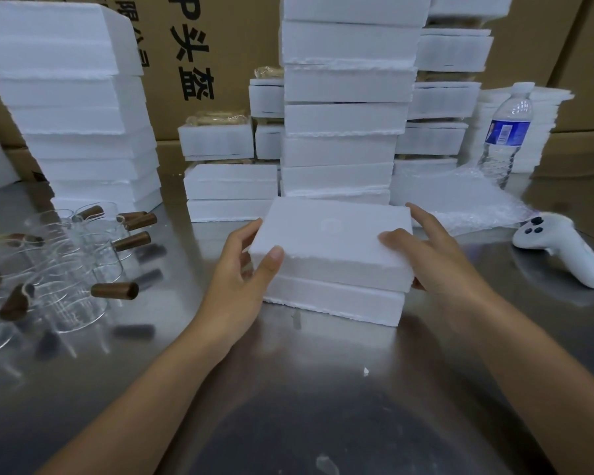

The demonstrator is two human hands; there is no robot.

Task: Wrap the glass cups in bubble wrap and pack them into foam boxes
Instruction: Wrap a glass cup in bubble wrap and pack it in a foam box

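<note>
Foam box (333, 269): white, in two halves, at the middle of the steel bench (288, 399), just in front of the tall stacks. Lid (330, 234): laid on the base (333, 305), edges not quite flush, overhanging a little at both ends. Left hand (235, 269): at the lid's left end, thumb pressed on the near top corner, fingers (247, 229) curled round the left side, clamped on the lid. Right hand (439, 258): at the lid's right end, thumb flat on the top face, forefinger stretched toward the far right corner, the rest tucked under the right edge, likewise clamped on the lid. Glass cups (72, 265): clear, with brown wooden handles, crowded together on the bench at far left, well apart from the foam box; number not readable through blur and glare. Bubble wrap (467, 200): loose sheets heaped at right rear, just beyond the right hand. Centre stack (343, 118) and left stack (76, 97): closed white foam boxes piled high, shorter piles between and behind. Water bottle (506, 132): upright, blue label, white cap, behind the bubble wrap. Controller (559, 252): white, lying on the bench at far right. Cardboard cartons (220, 46): brown, black print, along the back.
</note>
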